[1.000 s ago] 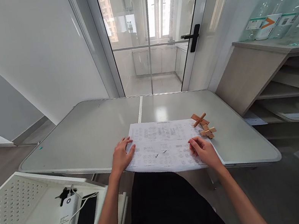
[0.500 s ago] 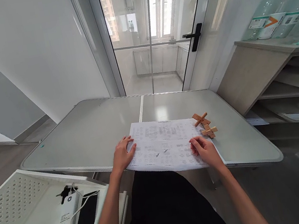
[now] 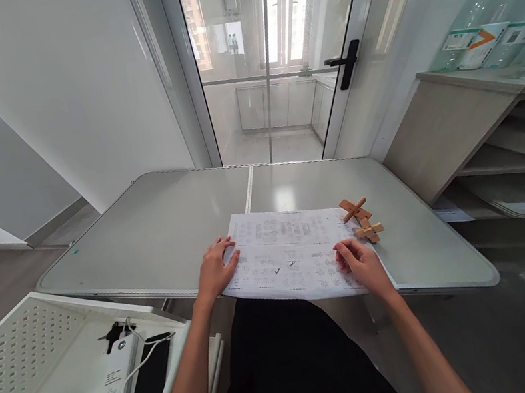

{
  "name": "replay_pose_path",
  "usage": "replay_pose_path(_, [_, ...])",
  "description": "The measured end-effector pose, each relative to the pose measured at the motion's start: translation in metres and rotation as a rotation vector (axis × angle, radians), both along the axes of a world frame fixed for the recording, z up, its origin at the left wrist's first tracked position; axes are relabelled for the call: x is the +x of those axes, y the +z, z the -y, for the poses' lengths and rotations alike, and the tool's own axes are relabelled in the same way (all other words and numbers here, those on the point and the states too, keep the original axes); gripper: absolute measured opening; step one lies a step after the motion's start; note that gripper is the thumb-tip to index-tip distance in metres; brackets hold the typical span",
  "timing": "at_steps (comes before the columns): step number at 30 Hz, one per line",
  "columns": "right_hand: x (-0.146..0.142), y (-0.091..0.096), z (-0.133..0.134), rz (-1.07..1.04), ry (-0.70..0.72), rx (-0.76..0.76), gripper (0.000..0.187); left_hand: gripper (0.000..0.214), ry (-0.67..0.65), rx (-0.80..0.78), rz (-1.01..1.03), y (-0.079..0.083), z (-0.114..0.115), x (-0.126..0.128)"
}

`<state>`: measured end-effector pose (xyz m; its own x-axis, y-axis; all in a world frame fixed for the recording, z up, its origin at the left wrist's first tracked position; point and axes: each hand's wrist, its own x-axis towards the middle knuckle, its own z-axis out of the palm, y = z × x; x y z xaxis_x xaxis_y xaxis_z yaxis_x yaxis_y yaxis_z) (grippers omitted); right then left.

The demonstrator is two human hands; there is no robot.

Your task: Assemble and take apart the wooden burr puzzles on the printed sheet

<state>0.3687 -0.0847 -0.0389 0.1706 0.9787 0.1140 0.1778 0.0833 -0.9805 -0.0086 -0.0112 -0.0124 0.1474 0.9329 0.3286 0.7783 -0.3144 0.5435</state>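
Observation:
A printed sheet of paper with rows of small diagrams lies at the table's near edge, a crease running across it and two dark pen ticks in its lower half. My left hand rests at the sheet's left edge, fingers spread and thumb on the paper. Over the right part of the sheet, my right hand has its fingers curled and thumb drawn in; whether anything is between them is hidden. Just beyond it sit a crossed wooden puzzle piece group and a lighter wooden one, close together.
The grey table reaches to a glass door. At left, a white tray holds a black phone, a white power bank with a cable, and keys. Plastic bottles stand on a shelf unit at right.
The view has shifted very slightly. Both hands, the paper and the wooden pieces keep their places.

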Motion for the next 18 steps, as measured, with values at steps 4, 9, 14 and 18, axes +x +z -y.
replay_pose_path(4, [0.0000,-0.0010,-0.0001,0.003,-0.004,0.003,0.051,0.032,0.001,0.002,-0.001,0.0007,0.0007,0.0001])
replay_pose_path(9, [-0.0007,0.0017,0.0011,0.004,-0.006,0.007,0.052,0.033,-0.002,-0.004,-0.003,0.0019,0.0017,0.0003])
replay_pose_path(14, [-0.0017,0.0047,0.0025,0.001,-0.003,0.009,0.051,0.034,-0.010,-0.006,-0.013,0.0024,0.0019,0.0004])
replay_pose_path(18, [-0.0013,0.0027,0.0018,0.005,-0.006,0.009,0.051,0.034,-0.002,-0.011,-0.003,0.0008,0.0012,0.0002])
